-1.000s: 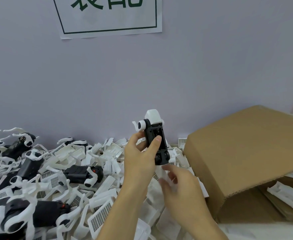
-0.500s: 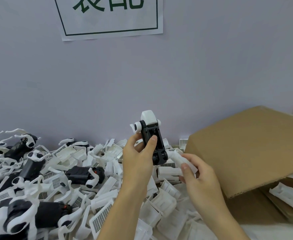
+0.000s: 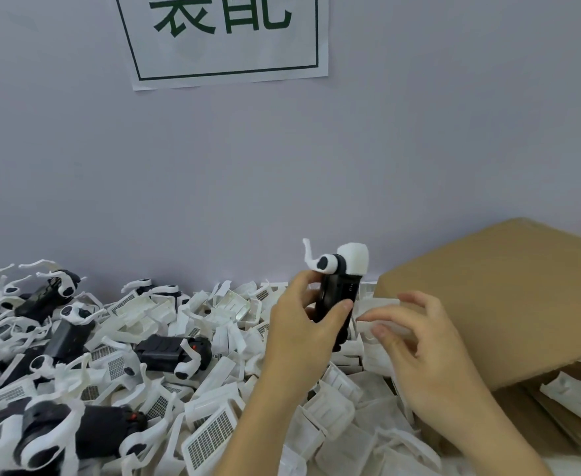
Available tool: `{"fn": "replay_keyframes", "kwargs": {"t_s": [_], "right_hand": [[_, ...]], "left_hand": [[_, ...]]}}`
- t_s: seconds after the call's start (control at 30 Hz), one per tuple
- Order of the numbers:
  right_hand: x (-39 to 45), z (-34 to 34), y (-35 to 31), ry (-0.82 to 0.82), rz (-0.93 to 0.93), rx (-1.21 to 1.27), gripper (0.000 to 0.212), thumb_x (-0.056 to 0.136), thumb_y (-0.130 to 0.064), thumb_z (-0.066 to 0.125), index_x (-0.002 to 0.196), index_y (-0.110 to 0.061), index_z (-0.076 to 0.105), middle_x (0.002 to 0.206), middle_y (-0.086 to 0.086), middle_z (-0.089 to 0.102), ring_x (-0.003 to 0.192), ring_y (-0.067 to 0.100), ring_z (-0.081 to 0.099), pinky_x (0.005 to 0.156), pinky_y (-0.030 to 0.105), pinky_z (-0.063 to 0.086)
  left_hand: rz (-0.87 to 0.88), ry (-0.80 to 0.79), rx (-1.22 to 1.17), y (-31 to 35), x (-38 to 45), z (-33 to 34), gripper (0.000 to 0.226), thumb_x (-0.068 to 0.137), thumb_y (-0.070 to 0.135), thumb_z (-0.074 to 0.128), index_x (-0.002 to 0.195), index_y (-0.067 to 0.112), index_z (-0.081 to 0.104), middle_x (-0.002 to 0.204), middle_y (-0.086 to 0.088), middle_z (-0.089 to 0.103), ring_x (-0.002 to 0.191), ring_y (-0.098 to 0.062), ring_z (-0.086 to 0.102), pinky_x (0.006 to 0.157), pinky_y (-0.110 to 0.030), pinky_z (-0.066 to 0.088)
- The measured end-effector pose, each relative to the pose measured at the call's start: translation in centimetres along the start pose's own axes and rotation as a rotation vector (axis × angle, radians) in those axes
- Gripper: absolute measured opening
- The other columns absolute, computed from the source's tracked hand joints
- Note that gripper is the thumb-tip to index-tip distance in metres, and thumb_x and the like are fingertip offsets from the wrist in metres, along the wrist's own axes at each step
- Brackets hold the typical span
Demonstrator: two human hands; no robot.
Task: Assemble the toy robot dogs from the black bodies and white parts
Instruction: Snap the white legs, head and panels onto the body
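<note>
Two hands: left [image 3: 302,324] grips black body [image 3: 337,297]; right [image 3: 416,341] pinches white part [image 3: 381,321].

Center frame: left hand [image 3: 299,324] grips upright black body [image 3: 337,297] with white head; right hand [image 3: 416,334] pinches white part [image 3: 381,316] just beside it. White parts pile [image 3: 213,338] lower left, cardboard box [image 3: 505,304] right.

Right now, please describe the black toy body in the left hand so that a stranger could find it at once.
Start at the brown cardboard box on the right. Just left of it, above the heap of white plastic parts, the left hand grips an upright black plastic toy body. Unlike the black bodies lying in the heap, it is raised, with a white cap on top.
</note>
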State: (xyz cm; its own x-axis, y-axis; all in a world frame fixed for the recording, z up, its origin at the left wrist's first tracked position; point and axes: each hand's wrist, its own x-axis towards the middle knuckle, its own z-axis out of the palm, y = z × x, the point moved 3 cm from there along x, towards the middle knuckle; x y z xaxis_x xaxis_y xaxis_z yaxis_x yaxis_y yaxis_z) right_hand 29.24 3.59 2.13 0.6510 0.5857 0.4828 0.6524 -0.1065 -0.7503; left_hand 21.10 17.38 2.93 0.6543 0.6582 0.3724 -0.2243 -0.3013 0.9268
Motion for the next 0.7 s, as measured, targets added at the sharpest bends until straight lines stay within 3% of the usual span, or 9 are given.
{"fn": "replay_keyframes", "kwargs": {"t_s": [0.07, 0.13, 0.2, 0.3, 0.4, 0.5, 0.6, 0.7], "right_hand": [[0.0, -0.4, 0.0, 0.010, 0.004, 0.027, 0.028, 0.097, -0.019, 0.063, 0.094, -0.045, 0.073, 0.127, -0.016, 0.050, 0.127, -0.009, 0.038, 0.081, 0.002, 0.041], [0.0, -0.8, 0.0, 0.052, 0.003, 0.119, 0.030, 0.094, -0.019, 0.067, 0.103, -0.047, 0.072, 0.117, -0.015, 0.063, 0.116, -0.002, 0.057, 0.087, 0.015, 0.050], [0.0, -0.8, -0.1, 0.094, 0.026, 0.285, 0.048, 0.089, -0.016, 0.073, 0.120, -0.051, 0.062, 0.105, -0.011, 0.070, 0.099, 0.007, 0.070, 0.083, 0.025, 0.057], [-0.1, -0.4, 0.0, 0.242, 0.141, 0.503, 0.066, 0.078, -0.020, 0.083, 0.129, -0.044, 0.050, 0.101, -0.010, 0.074, 0.092, 0.003, 0.073, 0.072, 0.013, 0.055], [-0.1, -0.2, -0.1, 0.367, 0.207, 0.601, 0.055, 0.063, -0.040, 0.081, 0.114, -0.032, 0.065, 0.098, -0.015, 0.076, 0.090, -0.001, 0.072, 0.064, 0.013, 0.055], [-0.2, 0.0, -0.3, 0.361, 0.170, 0.595, 0.021, 0.074, -0.031, 0.082, 0.095, -0.031, 0.076, 0.088, -0.012, 0.078, 0.083, 0.003, 0.074, 0.064, 0.015, 0.056], [-0.1, 0.0, -0.8, 0.280, 0.100, 0.476, 0.017, 0.079, -0.025, 0.081, 0.080, -0.042, 0.078, 0.080, -0.014, 0.077, 0.076, 0.002, 0.073, 0.062, 0.014, 0.054], [0.0, 0.4, -0.9, 0.220, 0.100, 0.333, 0.012, 0.078, -0.037, 0.081, 0.089, -0.040, 0.079, 0.083, -0.013, 0.077, 0.079, 0.005, 0.073, 0.070, 0.029, 0.059]], "left_hand": [[0.007, -0.041, 0.034, 0.1, -0.2, 0.2, 0.026, 0.090, 0.011, 0.073, 0.103, 0.032, 0.064, 0.097, 0.000, 0.074, 0.081, -0.023, 0.073, 0.069, -0.046, 0.063], [0.000, -0.067, 0.050, 0.1, -0.3, 0.4, 0.027, 0.090, 0.011, 0.072, 0.102, 0.034, 0.064, 0.092, 0.002, 0.075, 0.073, -0.024, 0.073, 0.066, -0.049, 0.063], [-0.016, -0.092, 0.063, 0.2, -0.5, 0.5, 0.027, 0.090, 0.011, 0.072, 0.102, 0.034, 0.065, 0.090, 0.002, 0.075, 0.072, -0.028, 0.072, 0.066, -0.048, 0.063], [-0.036, -0.160, 0.035, 0.3, -0.6, 0.7, 0.026, 0.092, 0.017, 0.074, 0.108, 0.036, 0.067, 0.097, -0.001, 0.076, 0.077, -0.024, 0.074, 0.067, -0.041, 0.064], [-0.046, -0.255, 0.004, 0.4, -0.8, 1.1, 0.027, 0.098, 0.021, 0.068, 0.116, 0.040, 0.068, 0.103, 0.005, 0.077, 0.091, -0.016, 0.075, 0.072, -0.030, 0.062], [-0.102, -0.289, -0.089, 0.5, -1.0, 1.4, 0.030, 0.106, 0.015, 0.051, 0.127, 0.030, 0.066, 0.112, 0.007, 0.076, 0.100, -0.010, 0.073, 0.076, -0.022, 0.058], [-0.144, -0.249, -0.203, 0.7, -0.9, 1.1, 0.049, 0.106, 0.010, 0.043, 0.108, 0.047, 0.073, 0.111, 0.015, 0.076, 0.105, -0.001, 0.070, 0.084, -0.019, 0.054], [-0.128, -0.267, -0.193, 1.2, -1.0, 1.3, 0.064, 0.108, 0.012, 0.039, 0.089, 0.065, 0.071, 0.104, 0.028, 0.074, 0.100, 0.010, 0.068, 0.076, -0.007, 0.051]]}}
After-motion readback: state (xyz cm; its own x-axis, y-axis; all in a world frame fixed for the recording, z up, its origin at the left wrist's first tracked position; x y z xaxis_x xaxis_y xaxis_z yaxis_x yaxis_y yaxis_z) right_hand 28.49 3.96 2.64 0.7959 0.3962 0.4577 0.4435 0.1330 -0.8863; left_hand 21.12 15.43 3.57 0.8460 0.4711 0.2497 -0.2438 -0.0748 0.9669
